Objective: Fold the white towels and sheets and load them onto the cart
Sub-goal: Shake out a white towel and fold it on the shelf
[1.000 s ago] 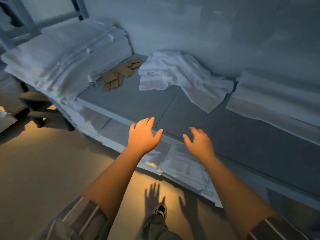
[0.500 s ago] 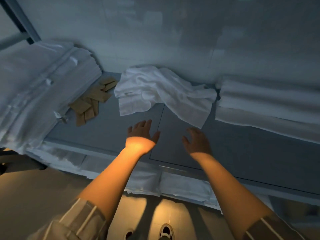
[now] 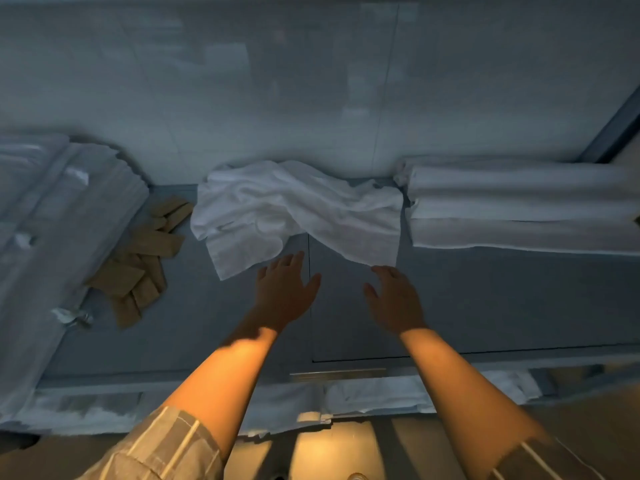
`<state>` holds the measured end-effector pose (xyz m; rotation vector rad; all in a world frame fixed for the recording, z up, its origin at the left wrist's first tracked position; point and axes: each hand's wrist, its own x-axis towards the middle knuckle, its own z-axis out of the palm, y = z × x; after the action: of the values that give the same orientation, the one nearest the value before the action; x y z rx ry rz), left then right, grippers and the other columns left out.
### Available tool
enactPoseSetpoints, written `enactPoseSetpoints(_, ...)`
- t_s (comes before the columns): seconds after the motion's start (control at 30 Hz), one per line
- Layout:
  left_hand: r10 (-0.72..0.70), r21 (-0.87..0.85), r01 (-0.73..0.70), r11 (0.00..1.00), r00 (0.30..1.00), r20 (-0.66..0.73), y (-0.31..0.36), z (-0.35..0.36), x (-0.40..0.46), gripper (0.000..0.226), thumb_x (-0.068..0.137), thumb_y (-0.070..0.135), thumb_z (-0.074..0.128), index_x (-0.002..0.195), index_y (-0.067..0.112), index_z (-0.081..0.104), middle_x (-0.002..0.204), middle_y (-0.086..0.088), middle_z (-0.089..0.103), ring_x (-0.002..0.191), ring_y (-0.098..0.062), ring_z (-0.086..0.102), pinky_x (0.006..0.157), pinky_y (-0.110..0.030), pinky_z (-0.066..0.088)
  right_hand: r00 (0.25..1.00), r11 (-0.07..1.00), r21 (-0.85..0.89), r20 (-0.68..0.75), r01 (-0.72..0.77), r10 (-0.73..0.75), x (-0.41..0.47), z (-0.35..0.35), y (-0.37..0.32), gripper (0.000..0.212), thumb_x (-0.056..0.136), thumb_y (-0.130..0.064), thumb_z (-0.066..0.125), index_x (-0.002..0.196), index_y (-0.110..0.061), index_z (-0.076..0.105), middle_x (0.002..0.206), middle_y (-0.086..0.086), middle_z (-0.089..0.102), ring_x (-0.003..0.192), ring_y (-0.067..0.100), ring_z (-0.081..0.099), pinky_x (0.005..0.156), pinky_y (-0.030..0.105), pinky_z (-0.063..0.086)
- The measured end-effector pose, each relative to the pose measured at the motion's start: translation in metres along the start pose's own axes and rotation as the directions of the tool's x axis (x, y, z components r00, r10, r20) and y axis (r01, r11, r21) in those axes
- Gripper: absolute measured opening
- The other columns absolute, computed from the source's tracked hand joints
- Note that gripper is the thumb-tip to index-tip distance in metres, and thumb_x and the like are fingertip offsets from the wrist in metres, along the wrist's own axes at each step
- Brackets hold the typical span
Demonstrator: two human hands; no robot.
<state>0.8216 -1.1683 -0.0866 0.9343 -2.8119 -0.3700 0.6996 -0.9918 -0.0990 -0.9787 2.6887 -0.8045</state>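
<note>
A crumpled white towel (image 3: pixel 291 213) lies unfolded on the grey counter (image 3: pixel 485 306), against the back wall. My left hand (image 3: pixel 285 292) hovers just short of the towel's near left corner, fingers spread and empty. My right hand (image 3: pixel 393 299) is open too, its fingertips right at the towel's near right corner, perhaps touching the hem. Folded white linen (image 3: pixel 519 206) is stacked to the right of the towel. A bigger pile of folded sheets (image 3: pixel 59 230) fills the counter's left end.
Several tan paper packets (image 3: pixel 145 265) lie scattered between the left pile and the towel. White cloth (image 3: pixel 381 396) hangs along the counter's front edge. A grey wall (image 3: pixel 311 81) closes the back. Sunlit floor (image 3: pixel 329 452) shows below.
Both hands have reached forward over the counter from its front edge to the towel's near edge. The view has stepped closer and squared up to the counter.
</note>
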Motion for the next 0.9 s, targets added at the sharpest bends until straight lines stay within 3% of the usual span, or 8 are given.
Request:
enactPoseSetpoints(0.37, 0.019, 0.014, -0.02, 1.0, 0.998, 0.06, -0.051, 0.004, 0.023, 0.069, 0.092, 0.058, 0.037, 0.149, 0.02, 0.027, 0.152, -0.005, 0.035, 0.14, -0.023, 0.03, 0.113, -0.044, 0.022, 0.999, 0.999, -0.053, -0.032, -0.011, 0.009, 0.019, 0.03, -0.025, 0.045, 0.096, -0.028, 0.052, 0.135, -0.007, 0.049, 0.137, 0.012, 0.049, 0.124, 0.029, 0.045, 0.102, 0.04, 0.038)
enactPoseSetpoints(0.57, -0.032, 0.045, 0.026, 0.999, 0.991, 0.126, -0.081, 0.047, 0.049, 0.075, 0.091, 0.059, 0.041, 0.15, 0.017, 0.022, 0.155, -0.009, 0.027, 0.141, -0.027, 0.027, 0.113, -0.047, 0.025, 0.999, 0.993, -0.113, -0.021, 0.03, -0.032, 0.062, 0.061, -0.009, 0.047, 0.094, -0.028, 0.053, 0.138, -0.011, 0.047, 0.148, 0.012, 0.038, 0.138, 0.027, 0.031, 0.111, 0.04, 0.029)
enactPoseSetpoints(0.67, -0.086, 0.054, 0.08, 0.995, 0.987, 0.132, -0.095, 0.076, 0.071, 0.079, 0.089, 0.059, 0.043, 0.151, 0.019, 0.014, 0.16, -0.008, 0.012, 0.145, -0.027, 0.015, 0.114, -0.049, 0.022, 0.998, 0.98, -0.186, 0.028, 0.064, -0.06, 0.096, 0.081, 0.004, 0.054, 0.095, -0.033, 0.049, 0.146, -0.018, 0.036, 0.159, 0.008, 0.017, 0.146, 0.025, 0.013, 0.117, 0.04, 0.017)
enactPoseSetpoints(0.77, -0.155, 0.079, 0.146, 0.986, 0.981, 0.121, -0.109, 0.103, 0.095, 0.082, 0.088, 0.061, 0.04, 0.153, 0.026, 0.004, 0.161, -0.003, -0.006, 0.148, -0.024, -0.003, 0.116, -0.051, 0.007, 0.987, 0.954, -0.292, 0.159, 0.064, -0.018, 0.128, 0.103, 0.019, 0.066, 0.096, -0.042, 0.044, 0.152, -0.028, 0.013, 0.161, 0.001, -0.005, 0.148, 0.024, -0.005, 0.119, 0.049, 0.006)
enactPoseSetpoints(0.9, -0.168, 0.125, 0.15, 0.981, 0.976, 0.141, -0.127, 0.13, 0.104, 0.08, 0.088, 0.065, 0.032, 0.153, 0.028, 0.005, 0.162, -0.003, -0.002, 0.148, -0.025, -0.003, 0.116, -0.051, 0.0, 0.975, 0.915, -0.402, 0.218, 0.04, 0.054, 0.145, 0.133, 0.032, 0.072, 0.094, -0.061, 0.029, 0.152, -0.032, -0.001, 0.161, 0.0, -0.009, 0.147, 0.025, -0.009, 0.116, 0.055, -0.003)
